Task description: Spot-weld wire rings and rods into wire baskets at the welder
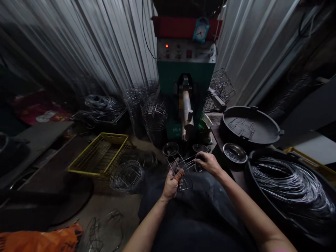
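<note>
Above my lap is a small wire frame (187, 189) of bent metal rods with several thin straight wires across it. My left hand (172, 182) is closed around its left side, with something orange wrapped on one finger. At its right, my right hand (209, 163) has its darkened fingertips closed on the ends of the straight wires. Just beyond my hands stands a green machine (168, 78) with a thick metal arm (187, 110) pointing toward me. A small round metal dish (170, 149) sits below that arm.
To the right are a black round pan (265, 133) with small wire pieces, a metal bowl (235, 153) and a large tub (252, 189) of wire rings. A yellow basket (98, 173), a wire ring bundle (126, 176) and stacked wire rings (154, 115) stand left. Corrugated metal walls rise behind.
</note>
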A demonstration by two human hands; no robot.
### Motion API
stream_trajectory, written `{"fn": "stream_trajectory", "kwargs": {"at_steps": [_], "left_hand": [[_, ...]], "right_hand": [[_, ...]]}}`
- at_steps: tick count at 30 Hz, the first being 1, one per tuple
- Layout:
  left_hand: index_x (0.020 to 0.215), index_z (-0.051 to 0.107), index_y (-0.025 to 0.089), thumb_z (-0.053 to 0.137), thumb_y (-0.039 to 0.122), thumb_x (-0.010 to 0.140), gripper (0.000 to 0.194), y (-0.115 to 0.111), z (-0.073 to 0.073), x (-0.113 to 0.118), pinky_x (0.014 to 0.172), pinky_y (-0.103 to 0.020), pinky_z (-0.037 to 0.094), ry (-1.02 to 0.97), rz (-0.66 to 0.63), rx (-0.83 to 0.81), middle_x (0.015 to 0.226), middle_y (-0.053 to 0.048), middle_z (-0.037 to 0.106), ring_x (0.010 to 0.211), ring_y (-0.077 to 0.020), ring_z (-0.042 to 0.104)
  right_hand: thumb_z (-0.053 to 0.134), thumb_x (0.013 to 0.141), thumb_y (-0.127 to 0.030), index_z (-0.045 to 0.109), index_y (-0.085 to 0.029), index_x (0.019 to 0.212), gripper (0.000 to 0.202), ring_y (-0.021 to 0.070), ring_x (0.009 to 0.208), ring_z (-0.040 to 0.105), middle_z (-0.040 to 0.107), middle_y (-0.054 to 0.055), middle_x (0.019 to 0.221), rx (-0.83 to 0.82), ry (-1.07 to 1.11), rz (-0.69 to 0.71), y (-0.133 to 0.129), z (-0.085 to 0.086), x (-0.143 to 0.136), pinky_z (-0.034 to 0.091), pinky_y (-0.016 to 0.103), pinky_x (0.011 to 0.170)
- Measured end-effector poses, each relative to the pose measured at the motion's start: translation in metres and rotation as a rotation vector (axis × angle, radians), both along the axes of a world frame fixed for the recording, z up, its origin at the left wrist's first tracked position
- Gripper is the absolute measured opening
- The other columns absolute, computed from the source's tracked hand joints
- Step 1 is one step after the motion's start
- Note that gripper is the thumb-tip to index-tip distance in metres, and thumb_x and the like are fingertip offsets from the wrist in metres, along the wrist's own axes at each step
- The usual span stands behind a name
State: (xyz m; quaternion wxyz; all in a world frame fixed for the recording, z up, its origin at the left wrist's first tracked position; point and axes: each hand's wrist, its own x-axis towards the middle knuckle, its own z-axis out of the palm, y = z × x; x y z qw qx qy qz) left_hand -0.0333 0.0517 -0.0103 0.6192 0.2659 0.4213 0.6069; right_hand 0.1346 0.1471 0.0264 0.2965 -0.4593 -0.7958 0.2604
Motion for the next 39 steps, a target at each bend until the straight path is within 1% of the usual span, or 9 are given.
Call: {"fn": "stream_trajectory", "kwargs": {"at_steps": [2, 6, 10, 17, 21, 27, 33, 39], "left_hand": [[0.130, 0.031, 0.033, 0.066, 0.038, 0.067, 0.072, 0.005, 0.001, 0.003, 0.032, -0.012, 0.025, -0.018, 0.015, -0.005, 0.068, 0.006, 0.046, 0.037, -0.0002, 0.035], [0.128, 0.035, 0.032, 0.066, 0.039, 0.066, 0.069, 0.016, 0.004, 0.008, 0.033, -0.013, 0.025, -0.023, 0.030, 0.017, 0.071, 0.005, 0.048, 0.039, -0.0002, 0.036], [0.127, 0.036, 0.030, 0.064, 0.038, 0.068, 0.066, 0.028, 0.006, 0.010, 0.032, -0.013, 0.025, 0.006, 0.039, 0.023, 0.071, 0.005, 0.048, 0.040, -0.0012, 0.036], [0.124, 0.039, 0.028, 0.067, 0.038, 0.066, 0.065, 0.045, -0.005, 0.013, 0.034, -0.013, 0.026, 0.006, 0.070, -0.018, 0.068, 0.005, 0.049, 0.040, -0.0022, 0.038], [0.118, 0.045, 0.024, 0.066, 0.040, 0.065, 0.059, 0.055, -0.005, 0.013, 0.033, -0.014, 0.025, -0.001, 0.074, -0.027, 0.063, 0.006, 0.046, 0.039, -0.0019, 0.035], [0.128, 0.033, 0.029, 0.065, 0.040, 0.067, 0.070, 0.067, -0.004, 0.014, 0.034, -0.014, 0.025, 0.001, 0.110, -0.008, 0.066, 0.006, 0.046, 0.040, -0.0020, 0.035], [0.130, 0.031, 0.031, 0.063, 0.039, 0.070, 0.068, 0.076, -0.004, 0.014, 0.033, -0.013, 0.025, -0.005, 0.125, 0.026, 0.066, 0.006, 0.045, 0.040, -0.0020, 0.034], [0.129, 0.034, 0.030, 0.065, 0.039, 0.066, 0.070, 0.087, -0.001, 0.013, 0.034, -0.014, 0.025, -0.040, 0.135, 0.013, 0.063, 0.006, 0.046, 0.039, -0.0020, 0.034]], "right_hand": [[0.057, 0.072, -0.044, 0.058, -0.020, 0.073, 0.024, 0.0141, 0.061, 0.056, 0.061, 0.000, 0.065, -0.001, 0.009, -0.013, 0.005, 0.006, 0.003, 0.042, 0.022, 0.056], [0.056, 0.071, -0.044, 0.059, -0.019, 0.071, 0.025, 0.0136, 0.061, 0.054, 0.059, 0.000, 0.064, -0.025, 0.031, -0.067, 0.015, 0.017, 0.006, 0.041, 0.023, 0.057], [0.057, 0.069, -0.045, 0.058, -0.019, 0.068, 0.027, 0.0141, 0.060, 0.053, 0.058, 0.000, 0.062, -0.063, 0.065, -0.082, 0.025, 0.021, 0.005, 0.040, 0.023, 0.056], [0.057, 0.069, -0.046, 0.059, -0.019, 0.069, 0.027, 0.0145, 0.062, 0.053, 0.057, 0.000, 0.063, -0.082, 0.082, -0.076, 0.046, 0.014, 0.006, 0.041, 0.023, 0.056], [0.057, 0.070, -0.044, 0.059, -0.019, 0.069, 0.025, 0.0147, 0.062, 0.054, 0.059, 0.000, 0.064, -0.057, 0.088, -0.072, 0.054, 0.008, 0.004, 0.041, 0.024, 0.058], [0.056, 0.071, -0.040, 0.059, -0.019, 0.070, 0.022, 0.0137, 0.061, 0.054, 0.059, -0.001, 0.064, -0.048, 0.101, -0.069, 0.066, -0.001, -0.002, 0.041, 0.023, 0.057], [0.057, 0.070, -0.040, 0.059, -0.019, 0.071, 0.021, 0.0146, 0.062, 0.055, 0.060, 0.000, 0.065, -0.045, 0.116, -0.072, 0.079, 0.003, -0.004, 0.043, 0.024, 0.059], [0.057, 0.069, -0.043, 0.058, -0.019, 0.069, 0.024, 0.0146, 0.061, 0.054, 0.059, -0.001, 0.063, -0.062, 0.132, -0.066, 0.089, 0.006, -0.006, 0.042, 0.023, 0.057]]}}
